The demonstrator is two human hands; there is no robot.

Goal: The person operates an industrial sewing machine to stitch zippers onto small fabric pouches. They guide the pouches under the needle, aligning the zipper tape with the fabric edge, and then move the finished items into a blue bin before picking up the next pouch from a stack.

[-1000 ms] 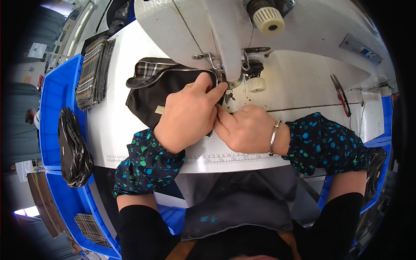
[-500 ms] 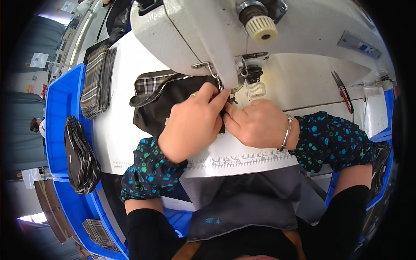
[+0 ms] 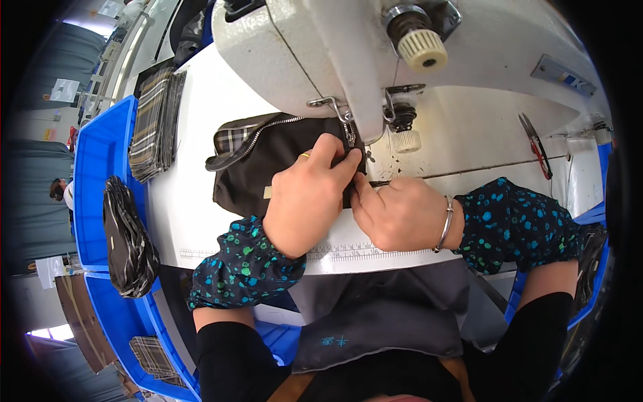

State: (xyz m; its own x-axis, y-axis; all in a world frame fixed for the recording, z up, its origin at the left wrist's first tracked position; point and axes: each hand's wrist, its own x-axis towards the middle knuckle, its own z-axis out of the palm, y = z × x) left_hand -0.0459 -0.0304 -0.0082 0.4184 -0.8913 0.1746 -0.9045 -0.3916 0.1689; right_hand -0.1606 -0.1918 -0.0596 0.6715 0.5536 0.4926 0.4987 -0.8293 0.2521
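A dark brown zippered pouch (image 3: 258,157) with a plaid lining lies on the white sewing table, its right end by the sewing machine's needle area. My left hand (image 3: 309,194) rests on top, thumb and forefinger pinched together at the pouch's right edge, just below the metal zipper end (image 3: 349,134). Beside it, my right hand (image 3: 395,213) has curled fingers closed on that same edge; the fingertips partly hide what they grip. A small dark sliver shows above the right forefinger, and I cannot tell what it is. The needle itself is hidden behind the white machine head (image 3: 365,87).
Red-handled snips (image 3: 538,151) lie on the table at the right. Plaid fabric pieces (image 3: 155,127) are stacked at the left. Blue bins (image 3: 100,228) stand beyond the table's left edge, with a bundle of dark pieces (image 3: 127,241) over one rim. A printed ruler (image 3: 341,253) runs along the front edge.
My right hand has come slightly nearer to me along the pouch's edge. More of the zipper end shows above my left fingers. The whole view has shifted a little.
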